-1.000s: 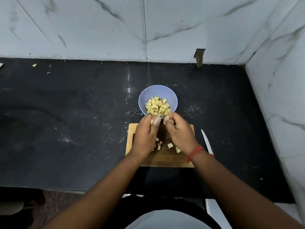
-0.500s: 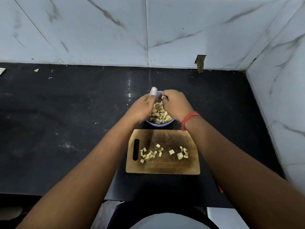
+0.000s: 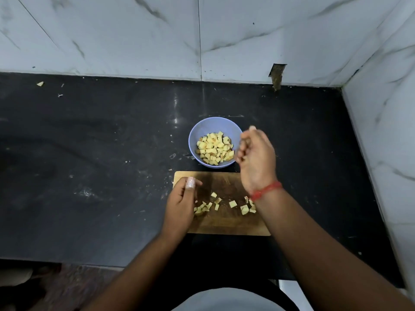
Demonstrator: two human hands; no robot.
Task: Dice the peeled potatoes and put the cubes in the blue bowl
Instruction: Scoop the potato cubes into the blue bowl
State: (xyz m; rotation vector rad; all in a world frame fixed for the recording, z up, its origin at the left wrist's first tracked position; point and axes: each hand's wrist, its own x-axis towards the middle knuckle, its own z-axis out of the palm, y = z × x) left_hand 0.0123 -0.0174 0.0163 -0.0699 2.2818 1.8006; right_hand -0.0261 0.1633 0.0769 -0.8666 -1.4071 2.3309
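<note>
Most of the dicing looks done: the blue bowl on the black counter holds a heap of potato cubes. A smaller scatter of loose cubes lies on the wooden cutting board, yet to be moved. The left hand rests at the board's left edge, fingers curled; whether its grip encloses cubes cannot be told. The right hand hovers beside the bowl's rim, loosely curled, contents unclear. No whole potato is visible.

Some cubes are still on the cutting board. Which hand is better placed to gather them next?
Probably the left hand: it sits low at the cutting board, beside the leftover cubes. The right hand is up beside the blue bowl.
</note>
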